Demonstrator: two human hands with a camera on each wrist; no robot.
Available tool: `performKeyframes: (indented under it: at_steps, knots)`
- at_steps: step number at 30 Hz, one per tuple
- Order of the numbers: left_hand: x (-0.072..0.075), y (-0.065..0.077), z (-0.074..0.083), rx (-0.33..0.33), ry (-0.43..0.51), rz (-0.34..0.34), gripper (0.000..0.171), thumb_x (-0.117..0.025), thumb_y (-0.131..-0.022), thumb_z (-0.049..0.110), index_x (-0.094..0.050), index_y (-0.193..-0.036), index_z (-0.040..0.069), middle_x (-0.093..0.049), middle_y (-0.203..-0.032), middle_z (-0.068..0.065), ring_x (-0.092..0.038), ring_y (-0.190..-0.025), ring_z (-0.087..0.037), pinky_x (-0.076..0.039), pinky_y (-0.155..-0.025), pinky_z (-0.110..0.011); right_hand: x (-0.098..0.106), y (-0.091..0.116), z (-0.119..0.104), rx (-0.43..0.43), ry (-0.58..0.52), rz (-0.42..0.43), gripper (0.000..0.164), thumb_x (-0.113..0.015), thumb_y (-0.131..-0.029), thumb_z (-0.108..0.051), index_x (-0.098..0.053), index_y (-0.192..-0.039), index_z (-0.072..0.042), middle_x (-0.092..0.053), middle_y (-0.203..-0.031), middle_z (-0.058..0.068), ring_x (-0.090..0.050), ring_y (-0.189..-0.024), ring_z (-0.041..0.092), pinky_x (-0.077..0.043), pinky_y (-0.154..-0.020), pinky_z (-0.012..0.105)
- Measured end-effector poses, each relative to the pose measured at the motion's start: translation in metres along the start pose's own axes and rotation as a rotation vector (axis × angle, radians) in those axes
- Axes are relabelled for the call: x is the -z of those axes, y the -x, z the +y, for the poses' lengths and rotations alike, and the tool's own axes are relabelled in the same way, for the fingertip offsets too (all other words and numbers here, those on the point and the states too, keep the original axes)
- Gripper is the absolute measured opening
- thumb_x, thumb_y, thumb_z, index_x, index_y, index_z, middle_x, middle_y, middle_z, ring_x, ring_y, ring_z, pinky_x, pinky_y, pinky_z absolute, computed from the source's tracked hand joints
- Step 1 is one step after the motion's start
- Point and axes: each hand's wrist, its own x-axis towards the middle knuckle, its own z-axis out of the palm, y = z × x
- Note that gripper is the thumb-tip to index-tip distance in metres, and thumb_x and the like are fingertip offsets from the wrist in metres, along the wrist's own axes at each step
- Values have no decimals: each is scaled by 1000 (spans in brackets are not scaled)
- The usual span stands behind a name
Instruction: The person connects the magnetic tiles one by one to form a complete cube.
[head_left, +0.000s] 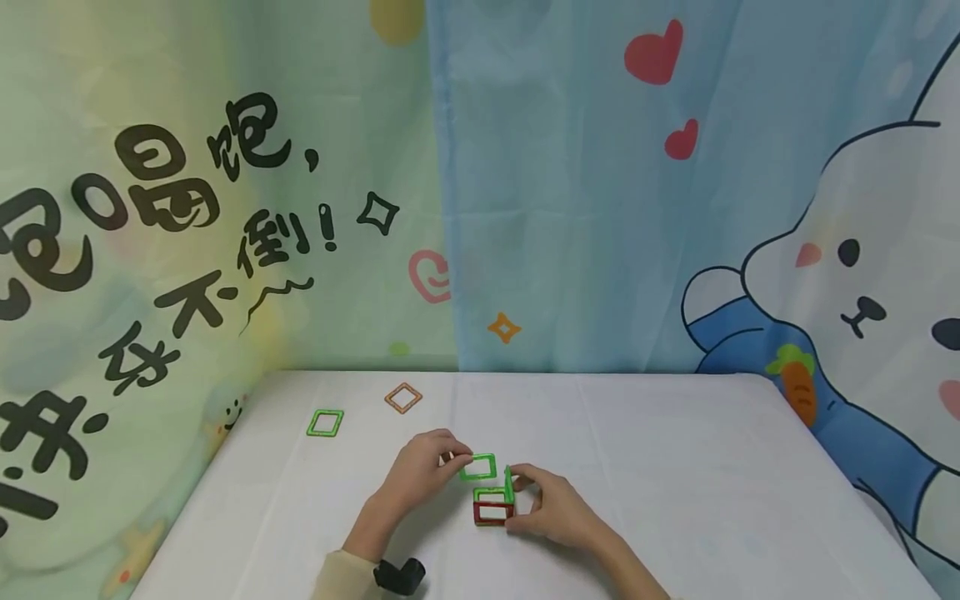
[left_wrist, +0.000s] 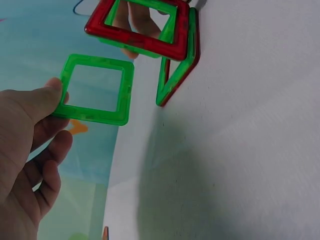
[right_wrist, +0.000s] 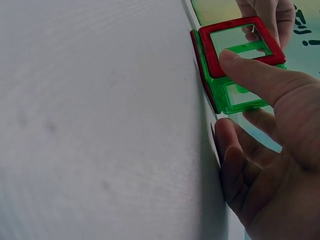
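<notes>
At lower centre of the head view: left hand (head_left: 424, 467), thumb and fingertips pinching a green square frame (left_wrist: 95, 114) by its edge; to its right, right hand (head_left: 558, 508) gripping an assembly of red and green frames (head_left: 493, 503), thumb against a red frame (right_wrist: 212, 54). Assembly on the white tabletop (head_left: 697, 475), just below the pinched frame in the picture. Farther up, left of centre: loose green frame (head_left: 325, 434) and loose orange frame (head_left: 393, 406), apart from both hands. Across the upper part: printed curtain (head_left: 540, 208).
</notes>
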Motion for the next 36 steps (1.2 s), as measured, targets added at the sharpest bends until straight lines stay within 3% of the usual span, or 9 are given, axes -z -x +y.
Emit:
performKeyframes:
  at_steps: [18,36]
  knots:
    - [-8,-2,5,-13,32,-36,13,-69,-92,24,-78,-93,15,-59,-79,16,-52,-69,1,-44,-59,-19,6,-1,-3,41,17,-21,68,-85,-75,-24,-53,-132,-7,-62,-108,7,-56,-61,13,-46,-54,27]
    - [-17,-1,4,-18,82,-55,14,-67,-93,23,-77,-94,14,-60,-79,14,-51,-66,-1,-44,-57,-20,4,1,-3,13,6,-17,68,-86,-74,-24,-54,-132,-10,-61,-106,5,-55,-61,13,-45,-55,27]
